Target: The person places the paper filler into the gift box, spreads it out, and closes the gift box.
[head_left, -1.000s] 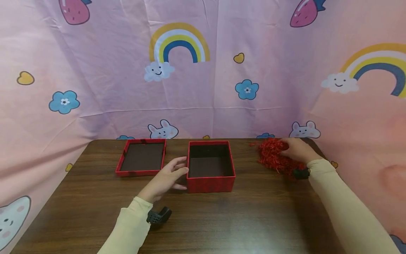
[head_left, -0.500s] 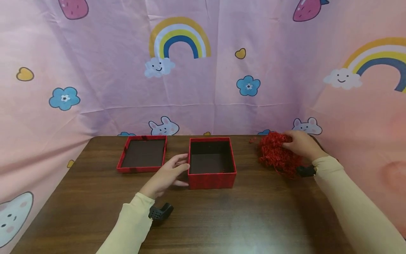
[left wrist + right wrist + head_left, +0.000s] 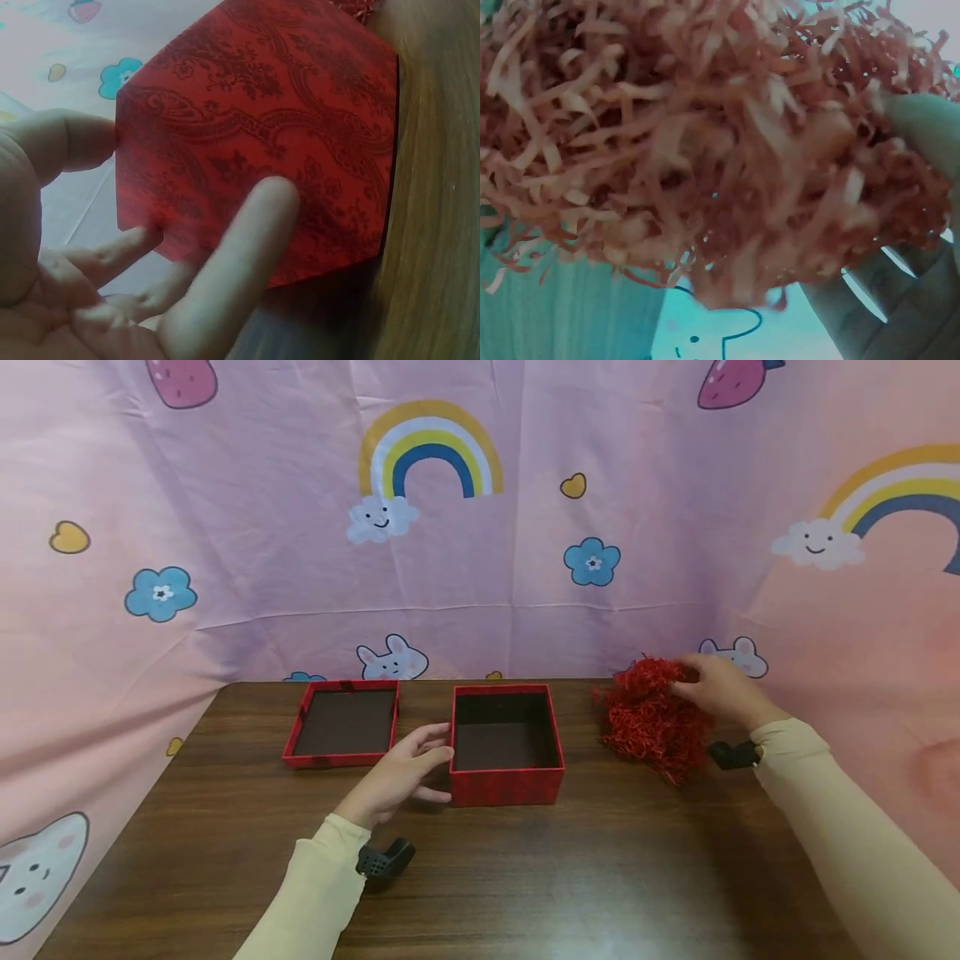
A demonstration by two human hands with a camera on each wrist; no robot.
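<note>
In the head view an open red box (image 3: 506, 787) with a dark inside stands mid-table. My left hand (image 3: 401, 774) is at its left side, fingers extended and spread. The left wrist view shows those fingertips against the box's patterned red wall (image 3: 255, 135). My right hand (image 3: 723, 689) grips a bundle of red shredded paper (image 3: 652, 718) at the right back of the table. Strands hang beneath that hand, and in the right wrist view the shredded paper (image 3: 705, 150) fills most of the picture, with fingers (image 3: 885, 300) behind it.
Left of the box lies its shallow red lid (image 3: 345, 722), dark inside facing up. Both rest on a brown wooden table (image 3: 480, 885). A pink curtain (image 3: 300, 527) printed with rainbows and flowers hangs right behind the table's back edge and along the right side.
My right hand has lifted the shredded paper upward, and the bundle now hangs more below the hand. My left hand stays beside the box. The head view has shifted slightly.
</note>
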